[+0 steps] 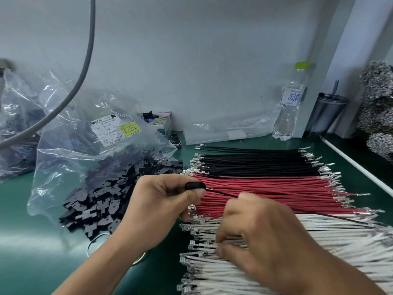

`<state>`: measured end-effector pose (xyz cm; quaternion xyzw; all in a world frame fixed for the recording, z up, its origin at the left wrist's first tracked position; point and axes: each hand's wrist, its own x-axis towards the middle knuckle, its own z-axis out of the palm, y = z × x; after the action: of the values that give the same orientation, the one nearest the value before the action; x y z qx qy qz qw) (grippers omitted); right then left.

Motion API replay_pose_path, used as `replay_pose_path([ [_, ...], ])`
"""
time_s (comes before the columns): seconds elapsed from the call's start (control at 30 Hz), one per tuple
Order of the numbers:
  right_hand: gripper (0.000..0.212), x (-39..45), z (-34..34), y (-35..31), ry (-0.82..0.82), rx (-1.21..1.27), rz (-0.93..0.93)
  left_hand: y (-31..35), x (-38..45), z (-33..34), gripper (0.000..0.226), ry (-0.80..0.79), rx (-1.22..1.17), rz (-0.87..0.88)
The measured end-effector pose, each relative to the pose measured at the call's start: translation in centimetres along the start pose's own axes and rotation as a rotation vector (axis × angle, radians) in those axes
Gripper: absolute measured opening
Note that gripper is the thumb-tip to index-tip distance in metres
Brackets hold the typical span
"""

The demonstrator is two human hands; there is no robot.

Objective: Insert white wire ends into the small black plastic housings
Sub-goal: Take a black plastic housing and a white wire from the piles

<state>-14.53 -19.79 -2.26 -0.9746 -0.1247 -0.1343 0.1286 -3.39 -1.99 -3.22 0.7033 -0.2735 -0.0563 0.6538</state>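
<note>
Black housing (195, 186) pinched in left hand (158, 206) fingers (192, 194).

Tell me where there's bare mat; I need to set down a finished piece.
Bare green mat lies left of the bag of black housings, another strip right of the wires toward the white rail. The middle is crowded.

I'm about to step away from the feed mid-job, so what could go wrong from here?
1. The left hand pinches a black housing with a black wire trailing from it; that wire could snag on the red wires beneath.
2. The right hand is digging into the packed white wires; several might lift together, or the crimped ends tangle.
3. The open bag's loose housings lie near the left forearm and could scatter.
</note>
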Motion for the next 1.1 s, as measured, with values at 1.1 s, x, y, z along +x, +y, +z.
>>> replay_pose_path([
  [1.1, 0.015, 0.2, 0.3, 1.5, 0.553, 0.142, -0.003, 0.3, -0.1, -0.5, 0.019, -0.178, -0.046, -0.021],
])
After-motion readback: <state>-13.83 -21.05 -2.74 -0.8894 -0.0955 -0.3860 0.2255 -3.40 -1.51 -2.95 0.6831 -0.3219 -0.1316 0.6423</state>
